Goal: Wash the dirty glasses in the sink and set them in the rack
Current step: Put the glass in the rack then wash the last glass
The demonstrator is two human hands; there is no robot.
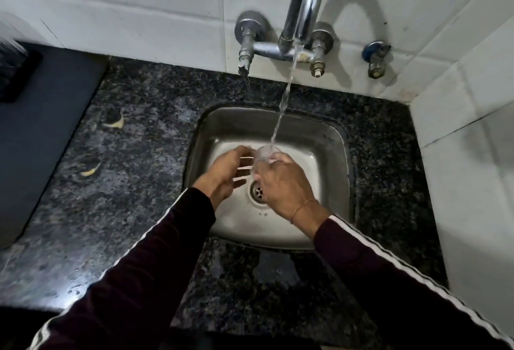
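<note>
While water runs in a thin, rippling stream (281,110) from the curved chrome tap (303,4), I hold a small clear drinking glass (264,155) under it, over the middle of the square stainless-steel sink (333,155). That glass is so transparent that I can barely make out its outline; only the round rim and a pale sheen on its wall show, and the stream lands right at its open mouth. My right hand (281,180) is curled round the glass from the side, fingers wrapped about its lower part. My left hand (225,174) is just beside it with fingers spread and loosely bent, their tips reaching toward the glass; whether they touch it I cannot tell.

Below my hands sits the round, ribbed metal drain (257,191). The basin is brushed and dull, with rounded corners. It is set into a dark speckled granite counter (139,155), glossy and wet-looking near me. Glazed white wall tiles (139,1) rise behind and to the right. A dark flat mat (41,127) lies on the counter to the left. Both my sleeves (139,266) are maroon with white stripes.
</note>
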